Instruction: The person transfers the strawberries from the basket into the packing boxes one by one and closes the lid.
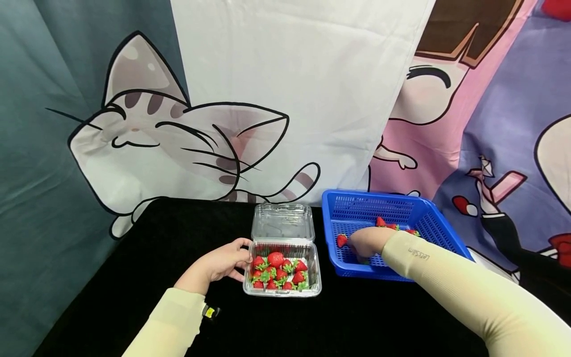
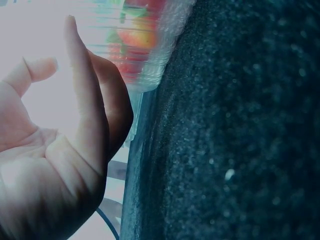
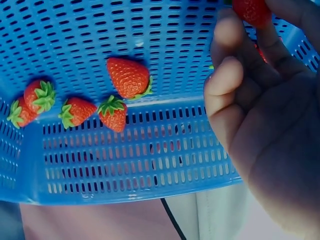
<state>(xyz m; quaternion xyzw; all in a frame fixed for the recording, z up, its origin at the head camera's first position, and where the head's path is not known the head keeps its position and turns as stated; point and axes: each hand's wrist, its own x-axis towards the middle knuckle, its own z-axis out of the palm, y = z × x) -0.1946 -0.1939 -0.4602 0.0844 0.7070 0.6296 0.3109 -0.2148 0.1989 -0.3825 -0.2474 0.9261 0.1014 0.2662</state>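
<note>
In the head view, my left hand [image 1: 227, 260] rests at the left side of a clear plastic clamshell box [image 1: 317, 277], fingers loosely extended against its wall. Red strawberries [image 1: 275, 259] with green leaves fill its tray. My right hand [image 1: 368, 242] reaches down into a blue plastic basket [image 1: 329, 218]. In the right wrist view, a strawberry [image 3: 251, 11] sits pinched at the fingertips, partly cut off by the frame edge. More strawberries lie in the basket, including a large one [image 3: 128, 78] and a row by the far wall. One strawberry [image 1: 342, 240] lies left of the hand.
The box's clear lid [image 1: 283, 222] stands opened back behind the tray. Both containers stand on a black cloth [image 1: 178, 228]. Directly behind them hangs a printed curtain [image 1: 294, 74] with a cartoon cat.
</note>
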